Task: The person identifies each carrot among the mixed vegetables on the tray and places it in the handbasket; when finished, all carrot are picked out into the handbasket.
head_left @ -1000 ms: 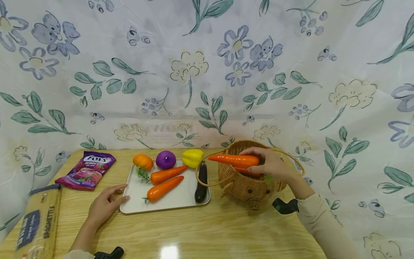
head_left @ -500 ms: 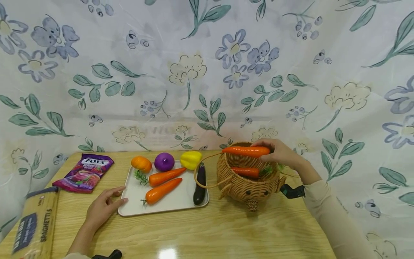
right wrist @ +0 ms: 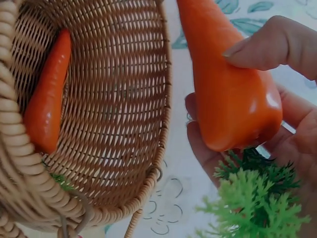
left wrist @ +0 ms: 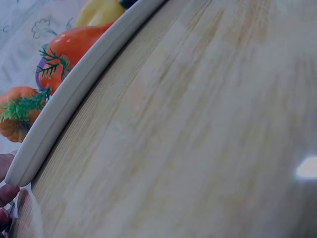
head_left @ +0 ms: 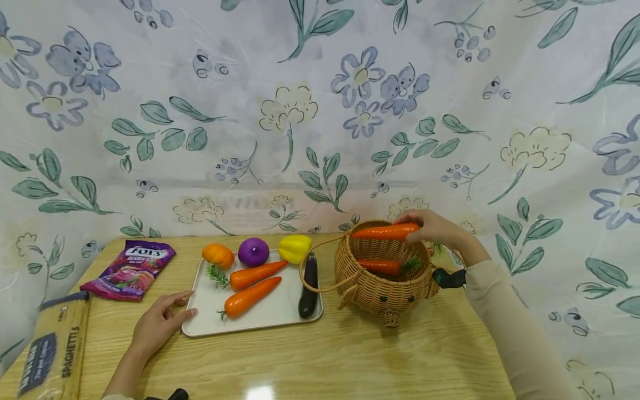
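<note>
My right hand point(head_left: 435, 230) grips an orange carrot point(head_left: 382, 231) by its thick end, above the back of a wicker basket point(head_left: 370, 286) with an animal face. In the right wrist view, thumb and fingers hold this carrot point(right wrist: 233, 99), its green leaves hanging below. Another carrot point(right wrist: 49, 99) lies inside the basket. My left hand point(head_left: 157, 322) rests with relaxed fingers touching the left edge of a white tray point(head_left: 285, 308). The tray bears two carrots point(head_left: 252, 297), an eggplant point(head_left: 308, 289), a yellow pepper point(head_left: 294, 248), a purple onion point(head_left: 253, 253) and a small pumpkin point(head_left: 218, 256).
A purple Fox's candy bag point(head_left: 131, 269) and a spaghetti pack point(head_left: 55, 344) lie at the left of the wooden table point(head_left: 320, 361). The basket's thin handle point(head_left: 305, 272) leans left over the tray's right edge. A floral cloth point(head_left: 230, 83) hangs behind.
My right hand has carried the carrot back and right, from the basket's front to above its back part, uncovering the carrot inside. My left hand has stayed at the tray.
</note>
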`<state>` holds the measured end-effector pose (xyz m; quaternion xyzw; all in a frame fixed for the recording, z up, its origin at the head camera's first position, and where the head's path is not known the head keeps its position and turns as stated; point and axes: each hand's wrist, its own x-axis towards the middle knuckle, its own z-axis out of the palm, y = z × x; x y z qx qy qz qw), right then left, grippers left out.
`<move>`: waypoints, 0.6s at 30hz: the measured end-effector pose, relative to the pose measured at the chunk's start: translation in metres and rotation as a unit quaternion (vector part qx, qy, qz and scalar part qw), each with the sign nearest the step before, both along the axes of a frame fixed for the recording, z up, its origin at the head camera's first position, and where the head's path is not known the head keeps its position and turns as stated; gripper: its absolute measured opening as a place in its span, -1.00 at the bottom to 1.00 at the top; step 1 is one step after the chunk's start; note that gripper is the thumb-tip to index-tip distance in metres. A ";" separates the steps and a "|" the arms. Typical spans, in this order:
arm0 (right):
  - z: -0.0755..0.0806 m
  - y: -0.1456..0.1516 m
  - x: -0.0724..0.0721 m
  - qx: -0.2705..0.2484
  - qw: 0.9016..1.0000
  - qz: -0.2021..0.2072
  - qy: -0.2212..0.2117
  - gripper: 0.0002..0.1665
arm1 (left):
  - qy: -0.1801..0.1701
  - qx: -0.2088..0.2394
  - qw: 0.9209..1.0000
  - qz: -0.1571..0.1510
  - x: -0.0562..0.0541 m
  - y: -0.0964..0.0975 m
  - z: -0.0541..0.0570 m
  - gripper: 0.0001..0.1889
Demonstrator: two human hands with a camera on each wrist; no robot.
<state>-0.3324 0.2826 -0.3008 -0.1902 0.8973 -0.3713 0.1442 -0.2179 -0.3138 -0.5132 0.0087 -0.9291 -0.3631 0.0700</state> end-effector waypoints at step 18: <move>-0.026 -0.031 -0.040 0.069 0.996 0.056 -0.005 -0.47 | 0.001 0.010 1.000 0.006 -0.001 0.000 -0.002 -0.44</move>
